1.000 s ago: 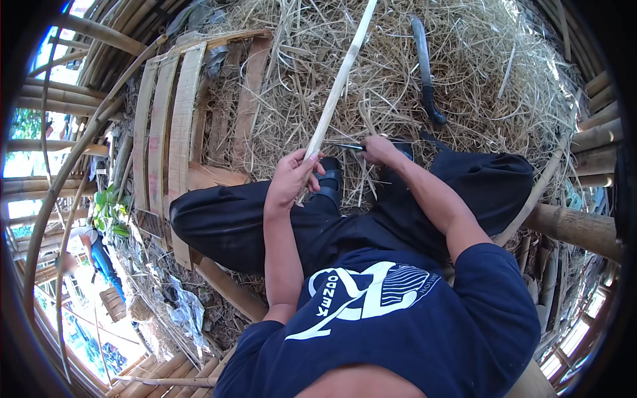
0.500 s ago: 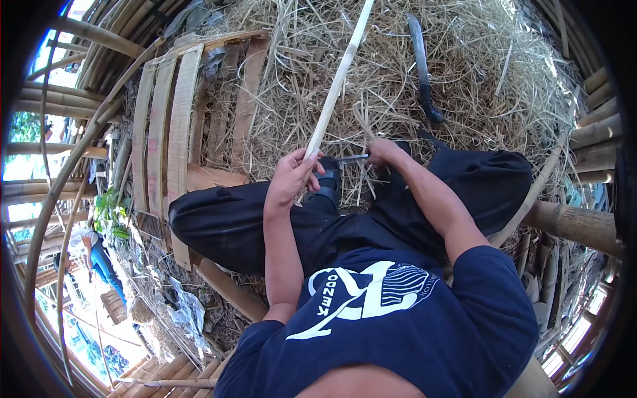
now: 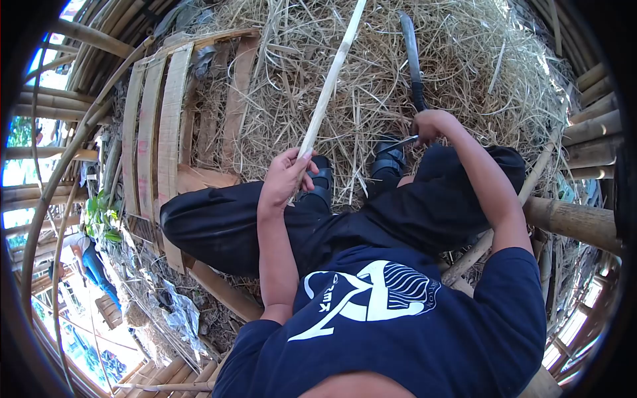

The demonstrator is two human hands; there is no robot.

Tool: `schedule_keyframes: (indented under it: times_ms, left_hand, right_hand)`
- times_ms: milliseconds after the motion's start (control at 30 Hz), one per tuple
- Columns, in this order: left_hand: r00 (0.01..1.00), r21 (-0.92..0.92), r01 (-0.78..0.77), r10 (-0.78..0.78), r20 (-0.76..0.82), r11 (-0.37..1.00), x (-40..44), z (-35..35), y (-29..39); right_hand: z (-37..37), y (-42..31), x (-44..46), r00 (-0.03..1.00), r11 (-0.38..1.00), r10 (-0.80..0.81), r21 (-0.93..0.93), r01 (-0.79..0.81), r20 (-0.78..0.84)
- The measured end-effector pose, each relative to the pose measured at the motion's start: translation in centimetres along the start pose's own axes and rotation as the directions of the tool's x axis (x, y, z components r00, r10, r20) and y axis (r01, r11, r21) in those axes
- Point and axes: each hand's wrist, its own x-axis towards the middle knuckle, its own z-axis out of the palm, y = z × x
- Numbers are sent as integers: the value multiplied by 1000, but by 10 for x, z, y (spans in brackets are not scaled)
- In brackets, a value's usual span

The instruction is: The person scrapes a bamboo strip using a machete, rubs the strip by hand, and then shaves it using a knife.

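Note:
My left hand [image 3: 286,176] is closed around the lower part of a long pale bamboo strip [image 3: 330,79]. The strip slants up and away, past the top edge of the view. Over by my right knee, my right hand [image 3: 432,126] is closed on a knife [image 3: 403,142], whose short blade points left above my sandal; its handle is hidden in the fingers. A machete [image 3: 411,56] with a dark grip lies on the straw just beyond that hand. The hand covers the grip's near end, and I cannot tell whether they touch.
Straw and bamboo shavings [image 3: 292,86] cover the ground ahead. To the left lies a slatted wooden pallet [image 3: 152,126]. A bamboo pole [image 3: 570,222] juts in at the right. Beyond the bamboo railing, another person [image 3: 89,262] is at the lower left.
My right hand has moved right with the knife, away from the bamboo strip and toward the machete's grip. My left hand still holds the strip in nearly the same place.

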Motion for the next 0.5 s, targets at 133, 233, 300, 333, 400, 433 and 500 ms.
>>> schedule_keyframes:
  times_ms: [133,233,300,333,400,433,500]
  left_hand:
    - [1000,7,12,-12,-4,1000,-1,1,3]
    - [1000,-1,1,-1,7,1000,0,2,3]
    - [1000,4,2,-2,9,1000,0,4,4]
    - [1000,5,4,-4,5,1000,0,5,4]
    - [1000,0,10,-10,-1,1000,1,6,3]
    - [1000,-5,14,-14,-8,1000,2,6,3]
    - [1000,-10,6,-6,1,1000,1,5,3]
  right_hand:
    - [35,22,19,984,945,-50,328,-9,171]
    - [50,25,32,992,976,122,184,-116,-21]
    - [59,44,57,972,995,96,42,-89,-215]
    - [51,35,47,968,999,30,50,-18,-248]
    - [53,23,43,942,993,-3,109,42,-337]
    - [58,16,42,920,995,-89,11,101,-383]
    - [70,10,52,977,985,-101,-157,72,-187]
